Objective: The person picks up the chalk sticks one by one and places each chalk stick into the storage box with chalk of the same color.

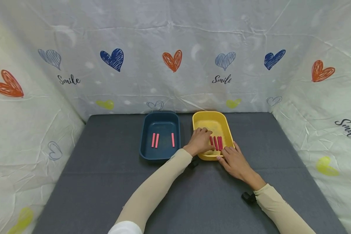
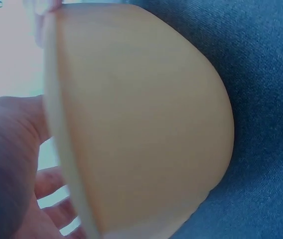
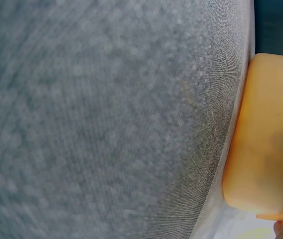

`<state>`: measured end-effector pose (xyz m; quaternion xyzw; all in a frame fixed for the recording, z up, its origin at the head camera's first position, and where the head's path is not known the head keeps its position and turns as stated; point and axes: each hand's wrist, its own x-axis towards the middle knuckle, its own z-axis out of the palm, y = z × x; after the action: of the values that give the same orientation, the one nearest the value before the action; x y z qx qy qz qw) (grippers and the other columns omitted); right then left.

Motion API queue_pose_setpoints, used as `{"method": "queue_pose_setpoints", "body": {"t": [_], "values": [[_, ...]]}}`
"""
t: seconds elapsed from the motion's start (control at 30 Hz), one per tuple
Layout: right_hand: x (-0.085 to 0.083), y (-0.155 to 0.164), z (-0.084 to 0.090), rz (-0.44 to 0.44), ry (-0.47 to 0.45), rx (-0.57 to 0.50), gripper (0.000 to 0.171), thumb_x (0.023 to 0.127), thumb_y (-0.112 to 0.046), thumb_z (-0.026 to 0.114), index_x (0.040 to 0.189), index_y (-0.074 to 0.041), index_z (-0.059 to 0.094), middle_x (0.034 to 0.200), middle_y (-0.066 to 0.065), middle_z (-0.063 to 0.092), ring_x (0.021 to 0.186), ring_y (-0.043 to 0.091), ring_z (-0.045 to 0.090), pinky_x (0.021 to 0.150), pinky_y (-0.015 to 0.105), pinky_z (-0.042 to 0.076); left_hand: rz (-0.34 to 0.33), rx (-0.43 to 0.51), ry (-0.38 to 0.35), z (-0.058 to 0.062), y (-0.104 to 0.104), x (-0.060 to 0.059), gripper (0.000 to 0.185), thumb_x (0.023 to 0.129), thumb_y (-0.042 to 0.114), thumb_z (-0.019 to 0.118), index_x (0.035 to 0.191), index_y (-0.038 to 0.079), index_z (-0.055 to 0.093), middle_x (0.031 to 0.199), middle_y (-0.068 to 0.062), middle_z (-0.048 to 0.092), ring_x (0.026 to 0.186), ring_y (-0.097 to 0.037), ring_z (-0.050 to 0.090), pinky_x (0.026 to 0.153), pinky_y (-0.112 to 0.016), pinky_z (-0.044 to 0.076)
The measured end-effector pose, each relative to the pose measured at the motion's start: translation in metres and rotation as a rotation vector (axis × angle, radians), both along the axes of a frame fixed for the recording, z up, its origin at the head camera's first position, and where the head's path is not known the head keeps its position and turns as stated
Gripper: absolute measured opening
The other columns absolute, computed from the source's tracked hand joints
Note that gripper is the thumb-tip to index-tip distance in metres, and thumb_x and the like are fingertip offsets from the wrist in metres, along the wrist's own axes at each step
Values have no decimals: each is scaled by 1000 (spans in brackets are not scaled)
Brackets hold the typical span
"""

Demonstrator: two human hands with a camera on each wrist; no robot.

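Observation:
My left hand reaches over the left side of a yellow tray. Its thumb and a finger are at a dark red stick, the leftmost of several lying side by side there; whether they pinch it I cannot tell. In the left wrist view, the tray's pale wall hides the fingertips. My right hand grips the tray's near right corner, with the thumb outside the front wall and some fingers over the rim. The right wrist view shows the tray's outer wall and only a sliver of hand.
A dark blue tray stands left of the yellow one, a small gap between them. Inside it lie two pink sticks close together and another pink stick further right. A grey cloth covers the table; a printed curtain hangs behind.

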<state>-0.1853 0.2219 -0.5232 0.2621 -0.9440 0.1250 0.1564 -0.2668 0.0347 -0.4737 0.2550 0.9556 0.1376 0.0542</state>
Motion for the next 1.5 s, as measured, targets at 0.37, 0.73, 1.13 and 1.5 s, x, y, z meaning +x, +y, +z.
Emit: {"method": "queue_pose_setpoints", "body": {"t": [0.37, 0.73, 1.13, 1.5], "values": [[0, 1, -1, -4, -3, 10, 22, 99, -32, 55, 87, -14, 55, 83, 1, 54, 87, 26, 55, 115, 61, 24, 13, 150, 12, 12, -22, 23, 65, 85, 45, 73, 139, 14, 54, 140, -5, 51, 132, -27, 42, 115, -45, 32], [1, 3, 4, -3, -3, 4, 20, 98, -31, 58, 88, -14, 55, 82, 2, 54, 87, 27, 56, 115, 61, 23, 4, 223, 75, 18, -41, 44, 61, 86, 44, 73, 137, 15, 55, 137, -5, 52, 129, -26, 42, 114, -47, 32], [1, 0, 2, -3, -11, 20, 20, 100, -32, 55, 88, -16, 55, 87, 3, 57, 89, 27, 57, 114, 62, 25, -9, 274, 115, 12, -65, 69, 60, 86, 42, 74, 136, 15, 57, 137, -5, 52, 129, -25, 43, 113, -49, 32], [1, -1, 3, 9, -2, 11, 20, 100, -32, 55, 87, -16, 54, 86, 3, 56, 87, 27, 57, 114, 62, 24, 3, 327, 129, 9, -77, 80, 58, 85, 41, 75, 134, 14, 58, 134, -5, 53, 128, -25, 44, 110, -49, 36]]}}
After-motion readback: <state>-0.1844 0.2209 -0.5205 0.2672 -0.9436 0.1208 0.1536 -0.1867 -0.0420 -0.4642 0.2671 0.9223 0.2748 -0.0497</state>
